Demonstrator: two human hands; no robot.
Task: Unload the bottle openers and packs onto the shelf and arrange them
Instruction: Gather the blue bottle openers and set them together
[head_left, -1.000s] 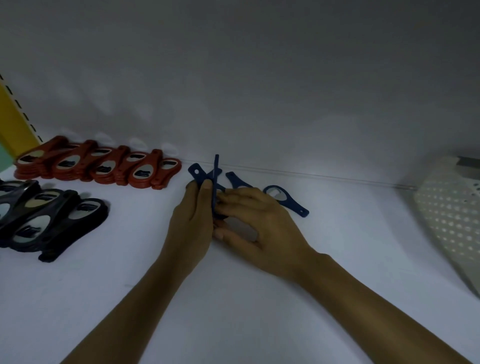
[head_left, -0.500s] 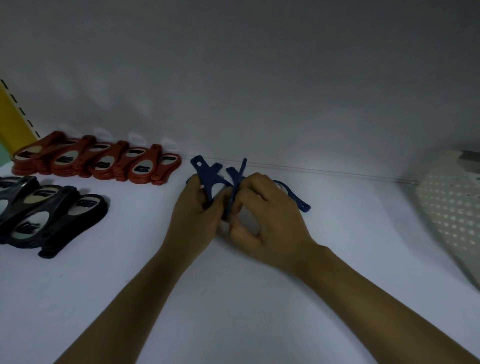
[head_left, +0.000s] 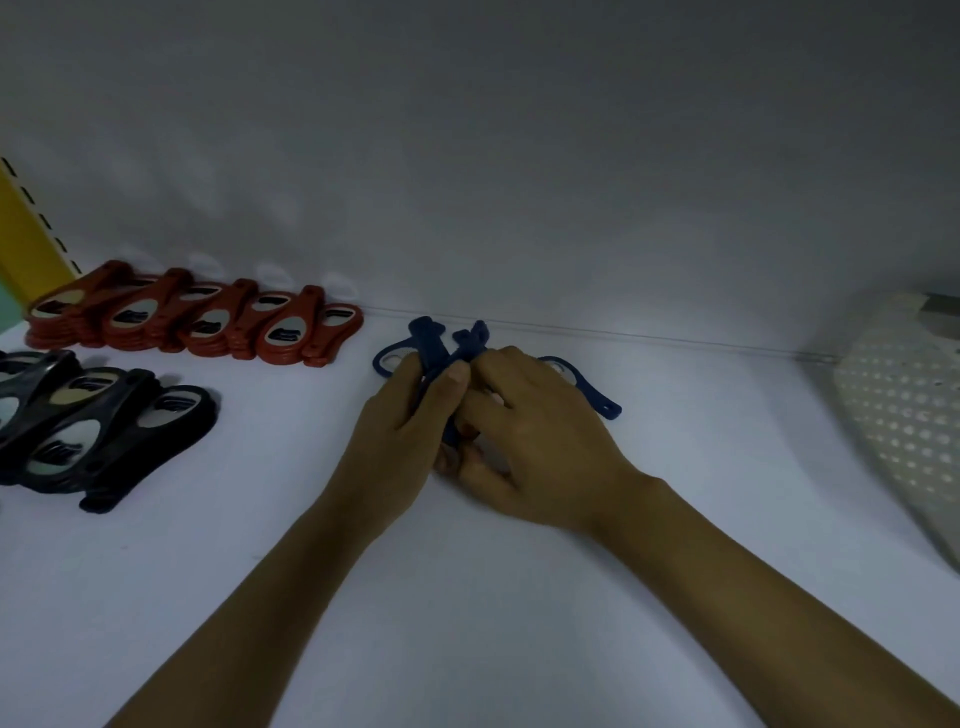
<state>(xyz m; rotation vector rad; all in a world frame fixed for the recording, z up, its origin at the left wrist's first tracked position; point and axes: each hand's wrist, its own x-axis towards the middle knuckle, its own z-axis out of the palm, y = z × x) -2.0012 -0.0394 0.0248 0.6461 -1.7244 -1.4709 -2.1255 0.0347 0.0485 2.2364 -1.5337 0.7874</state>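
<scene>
Red openers and black openers are lined up on the shelf; my left hand and right hand both grip the unsorted blue openers.

Dim, bluish light, perhaps from above; soft shadows, glints on the wall, slight blur and wide-angle bending at edges.
</scene>
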